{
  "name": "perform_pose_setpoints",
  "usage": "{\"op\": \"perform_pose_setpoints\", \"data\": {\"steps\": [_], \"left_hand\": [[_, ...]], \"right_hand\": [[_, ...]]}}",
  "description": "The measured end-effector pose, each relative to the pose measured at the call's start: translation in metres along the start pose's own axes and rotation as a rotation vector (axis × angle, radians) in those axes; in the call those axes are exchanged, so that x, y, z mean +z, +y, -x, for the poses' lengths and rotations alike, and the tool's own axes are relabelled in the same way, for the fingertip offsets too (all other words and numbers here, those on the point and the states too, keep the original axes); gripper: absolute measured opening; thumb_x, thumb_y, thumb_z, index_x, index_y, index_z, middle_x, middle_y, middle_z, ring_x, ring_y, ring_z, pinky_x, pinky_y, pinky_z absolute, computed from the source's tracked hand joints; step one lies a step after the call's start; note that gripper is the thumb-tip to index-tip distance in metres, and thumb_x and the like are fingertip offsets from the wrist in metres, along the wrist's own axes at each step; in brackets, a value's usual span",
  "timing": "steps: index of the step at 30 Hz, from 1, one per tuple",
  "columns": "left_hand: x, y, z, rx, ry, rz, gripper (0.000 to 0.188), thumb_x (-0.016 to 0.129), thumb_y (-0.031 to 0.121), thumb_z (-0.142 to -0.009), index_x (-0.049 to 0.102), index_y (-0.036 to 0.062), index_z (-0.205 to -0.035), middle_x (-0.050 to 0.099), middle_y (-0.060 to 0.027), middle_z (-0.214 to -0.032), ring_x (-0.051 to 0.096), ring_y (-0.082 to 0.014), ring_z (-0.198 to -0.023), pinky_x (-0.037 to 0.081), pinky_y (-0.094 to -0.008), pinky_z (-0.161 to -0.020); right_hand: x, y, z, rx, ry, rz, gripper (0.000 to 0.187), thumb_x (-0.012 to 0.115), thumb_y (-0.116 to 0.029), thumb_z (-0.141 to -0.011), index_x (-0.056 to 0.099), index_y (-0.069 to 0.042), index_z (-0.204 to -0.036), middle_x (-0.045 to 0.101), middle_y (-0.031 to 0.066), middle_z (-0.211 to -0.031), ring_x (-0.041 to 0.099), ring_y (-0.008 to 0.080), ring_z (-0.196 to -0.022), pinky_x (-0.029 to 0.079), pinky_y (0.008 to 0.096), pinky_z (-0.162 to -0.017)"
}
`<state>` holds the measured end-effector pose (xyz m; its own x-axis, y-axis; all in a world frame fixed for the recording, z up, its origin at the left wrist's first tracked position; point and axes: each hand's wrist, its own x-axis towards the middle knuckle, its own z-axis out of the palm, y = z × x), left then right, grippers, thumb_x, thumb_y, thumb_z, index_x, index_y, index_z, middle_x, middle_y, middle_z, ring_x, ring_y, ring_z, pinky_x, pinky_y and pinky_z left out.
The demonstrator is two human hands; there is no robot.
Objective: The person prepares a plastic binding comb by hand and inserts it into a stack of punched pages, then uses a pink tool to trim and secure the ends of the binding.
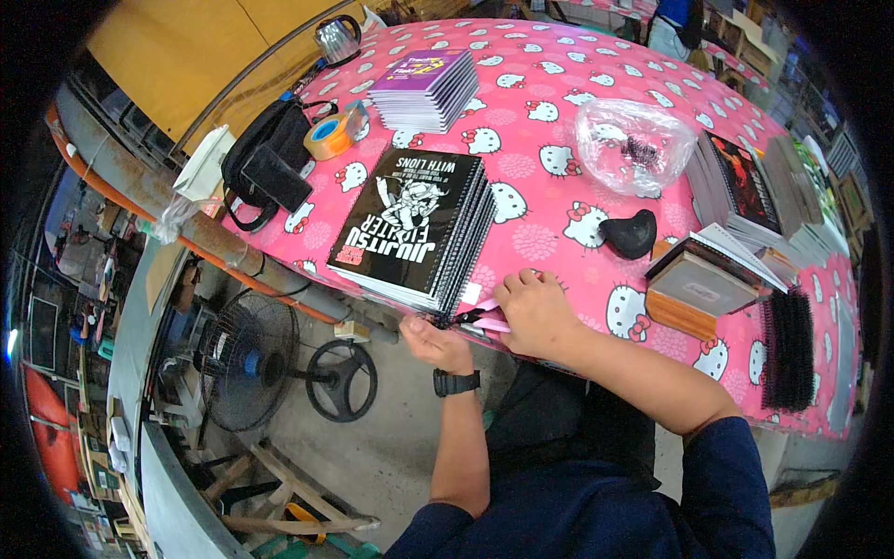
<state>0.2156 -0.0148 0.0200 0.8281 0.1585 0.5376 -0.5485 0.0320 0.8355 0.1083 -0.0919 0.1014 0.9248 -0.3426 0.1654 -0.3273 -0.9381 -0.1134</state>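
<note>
Notebooks (pixel 410 224) on table (pixel 531 200), fan (pixel 250 361) at left

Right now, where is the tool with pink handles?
The pink-handled tool is in the right hand, just below the head view's centre, by the black notebook stack's near corner.

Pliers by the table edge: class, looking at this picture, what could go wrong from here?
1. The left hand is very close to the pliers in the right hand, so it might get pinched.
2. The stack of black notebooks sits at the edge of the table, so a knock could perhaps tip some off.
</note>
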Motion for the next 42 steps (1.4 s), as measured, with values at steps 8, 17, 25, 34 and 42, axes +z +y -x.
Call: {"op": "perform_pose_setpoints", "data": {"steps": [8,17,25,34,42], "left_hand": [[0.0,-0.001,0.002,-0.001,-0.019,-0.024,0.04,0.032,0.027,-0.095,0.034,-0.002,-0.068,0.031,-0.0078,-0.063,0.031,-0.0197,-0.06,0.03,-0.0326,-0.056],[-0.003,0.005,-0.006,0.136,-0.013,-0.17,0.044,0.034,0.031,-0.094,0.04,-0.0033,-0.067,0.038,-0.0122,-0.056,0.036,-0.0234,-0.051,0.032,-0.0348,-0.049],[-0.004,0.028,-0.006,-0.025,-0.025,-0.286,0.047,0.041,0.032,-0.092,0.053,-0.013,-0.084,0.053,-0.0181,-0.065,0.042,-0.025,-0.058,0.037,-0.0366,-0.059],[0.015,0.092,0.02,-0.295,-0.067,0.278,0.032,0.039,0.028,-0.094,0.047,0.0063,-0.072,0.042,0.0009,-0.057,0.037,-0.0066,-0.046,0.03,-0.0216,-0.041],[0.221,0.167,0.023,0.297,-0.668,0.275,0.026,0.045,0.02,-0.09,0.05,-0.0015,-0.076,0.051,-0.0135,-0.063,0.048,-0.0238,-0.057,0.036,-0.0372,-0.053]], "right_hand": [[0.011,0.007,-0.004,-0.03,-0.034,-0.057,0.03,0.067,-0.023,-0.059,0.061,-0.003,-0.081,0.061,0.0127,-0.075,0.061,0.0271,-0.072,0.046,0.0377,-0.067],[0.01,0.03,-0.005,0.064,-0.198,-0.223,0.03,0.066,-0.027,-0.063,0.061,-0.005,-0.083,0.061,0.0137,-0.079,0.06,0.0298,-0.077,0.048,0.0385,-0.069],[0.032,0.077,0.031,-0.121,0.235,-0.413,0.043,0.07,-0.028,-0.061,0.055,-0.007,-0.096,0.054,0.0109,-0.089,0.052,0.0274,-0.089,0.041,0.0389,-0.076],[0.027,0.095,0.038,-0.073,0.215,-0.512,0.043,0.07,-0.028,-0.062,0.055,-0.007,-0.096,0.053,0.0122,-0.094,0.05,0.0296,-0.092,0.039,0.0424,-0.079],[0.035,0.091,0.031,-0.113,0.159,-0.58,0.041,0.062,-0.032,-0.068,0.055,-0.004,-0.097,0.056,0.0175,-0.1,0.053,0.0336,-0.095,0.042,0.0443,-0.083]]}}
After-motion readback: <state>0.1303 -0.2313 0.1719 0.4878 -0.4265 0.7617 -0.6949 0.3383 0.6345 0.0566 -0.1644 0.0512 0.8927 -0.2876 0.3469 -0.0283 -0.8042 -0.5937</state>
